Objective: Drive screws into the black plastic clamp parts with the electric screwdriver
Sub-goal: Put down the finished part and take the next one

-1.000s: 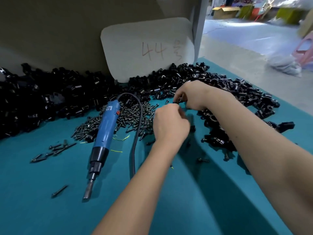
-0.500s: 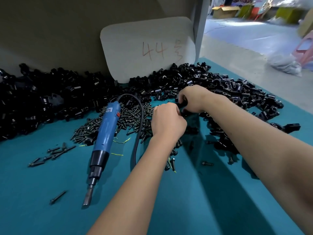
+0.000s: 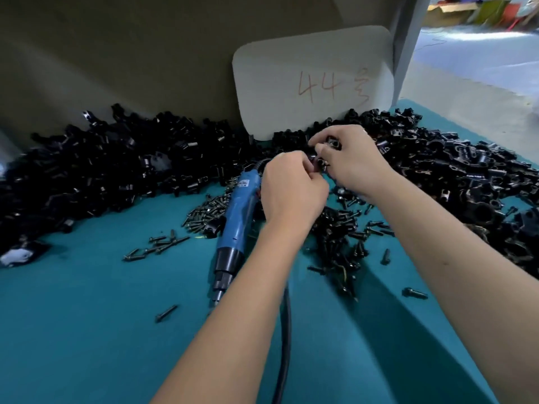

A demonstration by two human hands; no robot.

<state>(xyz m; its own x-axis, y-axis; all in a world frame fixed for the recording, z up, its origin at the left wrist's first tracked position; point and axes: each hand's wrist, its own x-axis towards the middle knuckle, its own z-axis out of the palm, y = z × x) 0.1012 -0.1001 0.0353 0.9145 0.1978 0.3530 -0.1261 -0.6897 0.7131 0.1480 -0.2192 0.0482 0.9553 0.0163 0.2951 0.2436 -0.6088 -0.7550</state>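
Note:
My right hand (image 3: pixel 354 164) grips a black plastic clamp part (image 3: pixel 332 144) above the table, fingers curled round it. My left hand (image 3: pixel 291 191) meets it from the left, fingertips pinching something small at the clamp, most likely a screw; the fingers hide it. The blue electric screwdriver (image 3: pixel 240 211) lies on the teal table (image 3: pixel 87 330) just left of my left wrist, tip toward me, with nobody holding it. A pile of dark screws (image 3: pixel 338 228) spreads under and around my hands.
Heaps of black clamp parts fill the back left (image 3: pixel 102 170) and the right side (image 3: pixel 466 182). A white card marked 44 (image 3: pixel 315 83) leans on the back wall. The screwdriver's black cable (image 3: pixel 284 339) runs toward me under my left forearm. Loose screws (image 3: pixel 157 246) lie scattered.
Both hands have stayed together at the clamp and shifted slightly toward the back pile. The view has swung so the screwdriver now sits closer to my left arm.

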